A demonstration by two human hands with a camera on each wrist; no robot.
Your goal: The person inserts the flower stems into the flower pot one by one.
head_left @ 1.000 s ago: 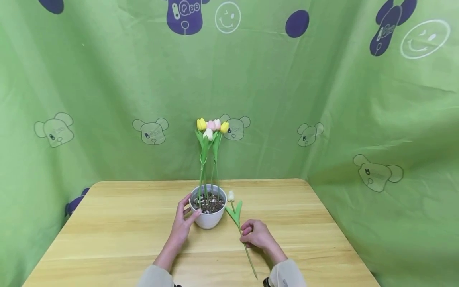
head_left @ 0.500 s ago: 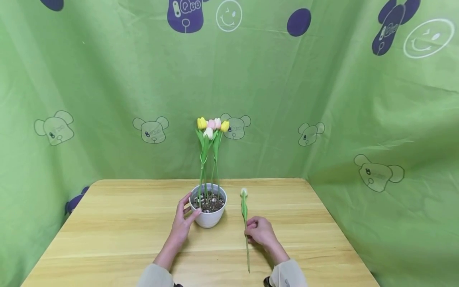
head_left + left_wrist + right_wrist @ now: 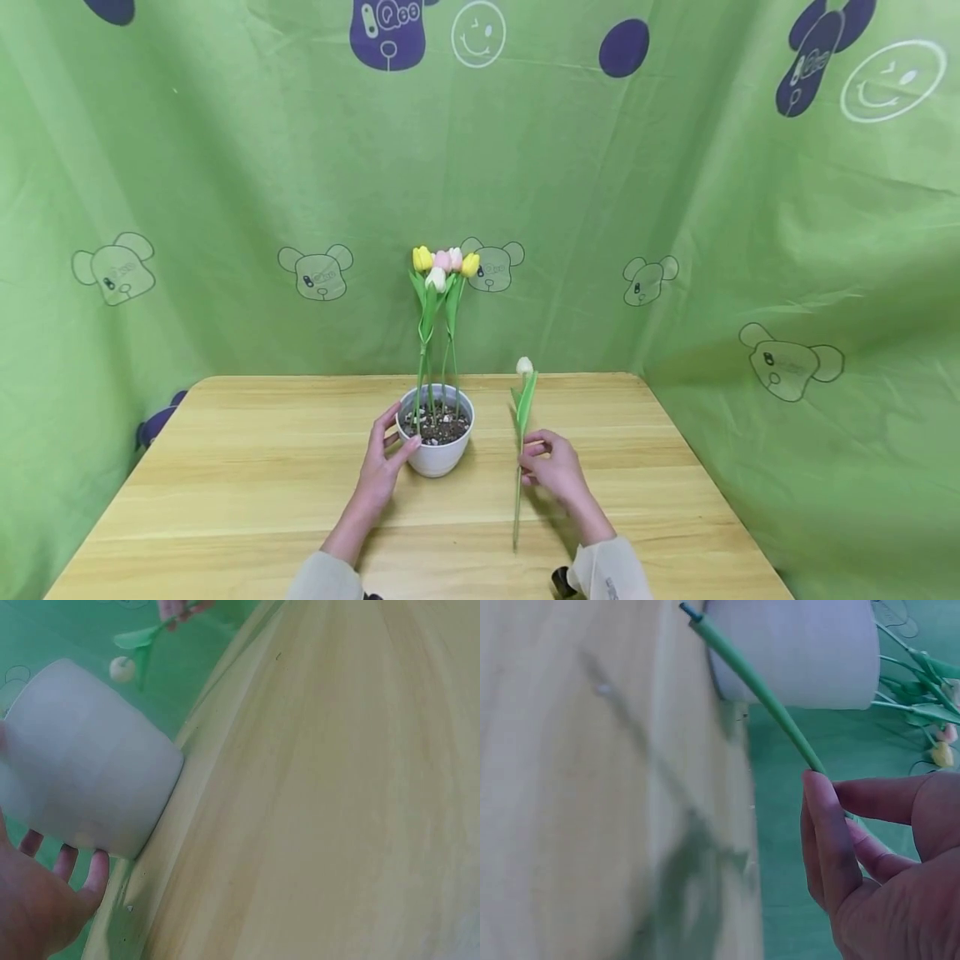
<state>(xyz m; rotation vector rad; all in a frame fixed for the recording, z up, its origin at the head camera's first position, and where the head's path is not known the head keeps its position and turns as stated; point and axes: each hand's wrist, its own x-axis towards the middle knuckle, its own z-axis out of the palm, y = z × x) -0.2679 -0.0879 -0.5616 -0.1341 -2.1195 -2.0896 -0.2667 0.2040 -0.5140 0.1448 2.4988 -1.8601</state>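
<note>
Landmark: white pot (image 3: 436, 442), which stood on the wooden surface (image 3: 225, 483), filled with dark soil and pale pebbles.
Already planted: four tulips (image 3: 442, 265) stood upright in the pot, two yellow, one pink, one white, their heads well above the rim.
Loose stem: a single white tulip (image 3: 522, 398) was off the surface, to the right of the pot and apart from it, nearly upright with its bud on top and its cut end pointing down.
Right hand: the right hand (image 3: 553, 468) was to the right of the pot; its fingers (image 3: 826, 832) pinched the green stem partway along, thumb against forefinger, the other fingers loosely curled.
Left hand: the left hand (image 3: 381, 467) was at the pot's left side, thumb and fingers relaxed and spread against the wall, steadying rather than clenching it.
Done, as judged: four stems were seated in the soil; the fifth was picked up and turned stem-down.
Left, as judged: the fifth stem was not yet over the pot and its end was not in the soil; carrying across and pushing in remained.
Backdrop: green cloth (image 3: 675, 208) with bear prints hung behind the pot.
</note>
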